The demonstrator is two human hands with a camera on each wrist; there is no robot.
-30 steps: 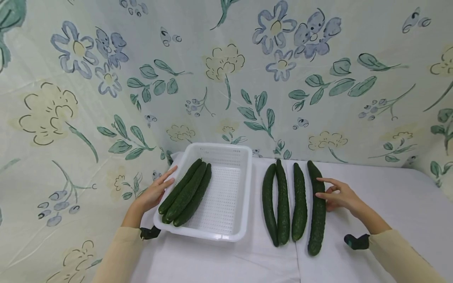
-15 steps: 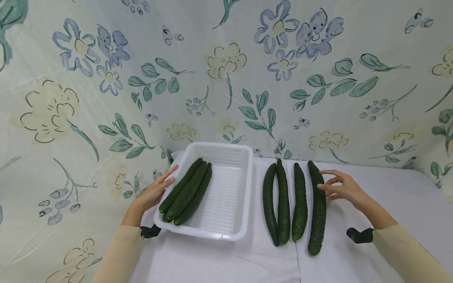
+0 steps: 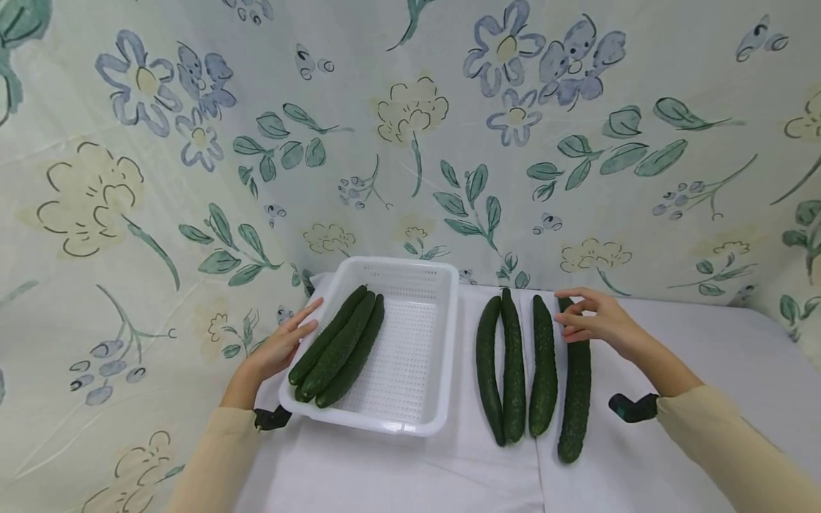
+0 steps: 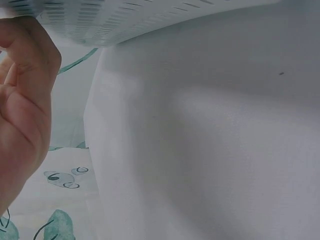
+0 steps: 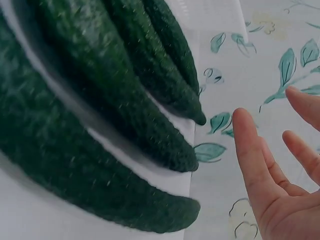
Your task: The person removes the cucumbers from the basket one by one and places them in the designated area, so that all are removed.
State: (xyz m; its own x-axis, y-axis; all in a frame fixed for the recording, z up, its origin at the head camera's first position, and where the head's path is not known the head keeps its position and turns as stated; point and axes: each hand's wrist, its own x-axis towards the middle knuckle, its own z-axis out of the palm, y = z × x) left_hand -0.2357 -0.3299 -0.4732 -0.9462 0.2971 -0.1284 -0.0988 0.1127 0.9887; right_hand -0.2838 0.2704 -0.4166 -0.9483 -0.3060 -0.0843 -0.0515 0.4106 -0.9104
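Note:
My left hand rests against the left side of a white perforated plastic basket, fingers extended along its rim. Several dark green cucumbers lie slanted together in the basket's left part. In the left wrist view, the hand is beside the basket's slotted underside, which overhangs the white cloth. My right hand hovers over the upper end of the rightmost cucumber, partly hiding it. The right wrist view shows that hand with spread fingers and nothing in it, apart from the nearest cucumber.
To the left of the rightmost cucumber lie a cucumber, a longer one and a curved one, roughly parallel. All are on a white tablecloth. A floral curtain hangs behind the table's back edge.
My right hand drew slightly back to the right from the rightmost cucumber, then moved up and left over its upper end. The left hand, basket and cucumbers stay in place.

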